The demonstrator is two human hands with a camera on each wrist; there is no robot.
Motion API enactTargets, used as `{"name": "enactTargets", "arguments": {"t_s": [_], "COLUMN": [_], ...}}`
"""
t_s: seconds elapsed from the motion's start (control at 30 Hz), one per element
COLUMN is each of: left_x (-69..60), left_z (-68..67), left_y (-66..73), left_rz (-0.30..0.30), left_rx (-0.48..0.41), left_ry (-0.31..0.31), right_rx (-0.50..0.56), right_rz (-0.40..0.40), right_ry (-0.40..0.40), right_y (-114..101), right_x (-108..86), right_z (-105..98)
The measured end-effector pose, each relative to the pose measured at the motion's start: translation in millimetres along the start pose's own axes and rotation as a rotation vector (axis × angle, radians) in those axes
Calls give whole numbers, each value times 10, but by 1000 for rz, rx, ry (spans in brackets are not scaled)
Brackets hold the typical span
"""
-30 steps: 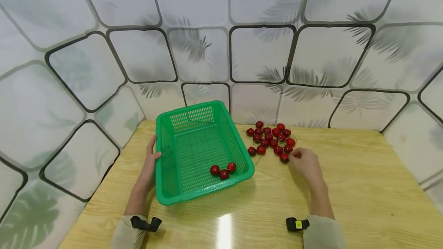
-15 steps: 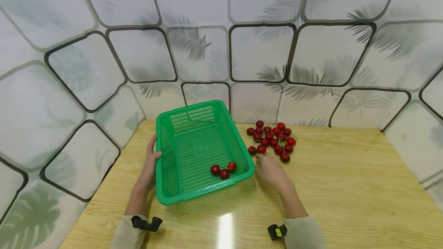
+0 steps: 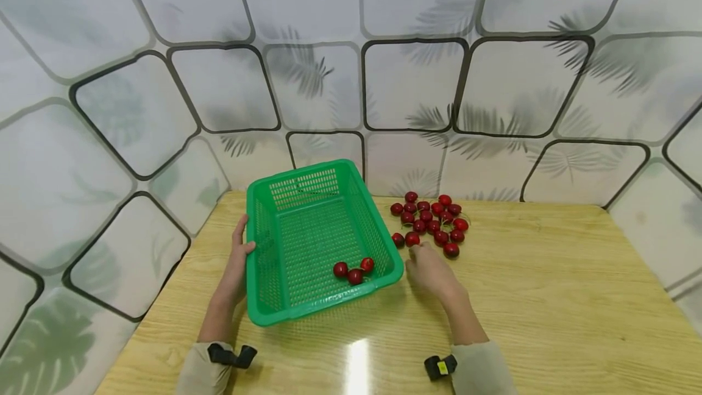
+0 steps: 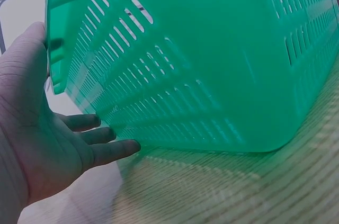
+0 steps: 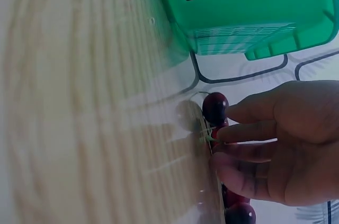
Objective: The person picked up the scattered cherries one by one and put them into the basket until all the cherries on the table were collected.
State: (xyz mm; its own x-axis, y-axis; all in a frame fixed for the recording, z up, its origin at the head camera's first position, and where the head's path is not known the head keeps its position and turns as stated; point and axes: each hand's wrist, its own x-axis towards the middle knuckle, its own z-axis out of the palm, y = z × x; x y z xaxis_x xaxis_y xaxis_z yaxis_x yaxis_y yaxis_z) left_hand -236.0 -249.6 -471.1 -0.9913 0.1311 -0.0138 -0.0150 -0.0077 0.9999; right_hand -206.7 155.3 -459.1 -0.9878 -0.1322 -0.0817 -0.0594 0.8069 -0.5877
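Observation:
A green plastic basket [image 3: 312,309] stands on the wooden table, with a few dark red cherries [image 3: 355,276] inside near its front right corner. My left hand [image 3: 237,267] holds its left side. The thumb lies at the rim, and the other fingers reach along the outer wall in the left wrist view. Right of the basket, my right hand [image 3: 433,272] is at the near edge of a cherry pile [image 3: 426,216]. Its thumb and forefinger pinch at a cherry [image 3: 412,238] and its stem; the hand partly hides the grip. A dark cherry [image 5: 215,108] sits by the thumb tip.
The light wooden table [image 3: 576,297] extends to the right and front. A patterned wall covering [image 3: 417,84] rises behind the basket and cherries, and on both sides. Both wrists wear black camera straps.
My right hand has moved left from the pile's right edge to the cherries nearest the basket, then stayed there. Two cherries there have shifted very slightly. The left hand and basket stay put.

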Motion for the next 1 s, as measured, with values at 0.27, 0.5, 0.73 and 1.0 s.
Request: {"name": "enactTargets", "arguments": {"t_s": [0.27,0.5,0.73,1.0], "left_x": [-7,6,-20,-13], "left_z": [-4,-4,2,18], "left_y": [13,68,53,8], "left_rz": [6,-1,-7,19], "left_rx": [3,22,25,5], "left_ry": [-5,1,-1,-17], "right_rx": [74,87,102,83], "right_rz": [-20,-37,-70,-121], "right_ry": [110,187,256,380], "right_y": [10,-21,-141,-333], "right_x": [-12,-19,-86,-178], "right_z": [-83,-192,-244,-267]}}
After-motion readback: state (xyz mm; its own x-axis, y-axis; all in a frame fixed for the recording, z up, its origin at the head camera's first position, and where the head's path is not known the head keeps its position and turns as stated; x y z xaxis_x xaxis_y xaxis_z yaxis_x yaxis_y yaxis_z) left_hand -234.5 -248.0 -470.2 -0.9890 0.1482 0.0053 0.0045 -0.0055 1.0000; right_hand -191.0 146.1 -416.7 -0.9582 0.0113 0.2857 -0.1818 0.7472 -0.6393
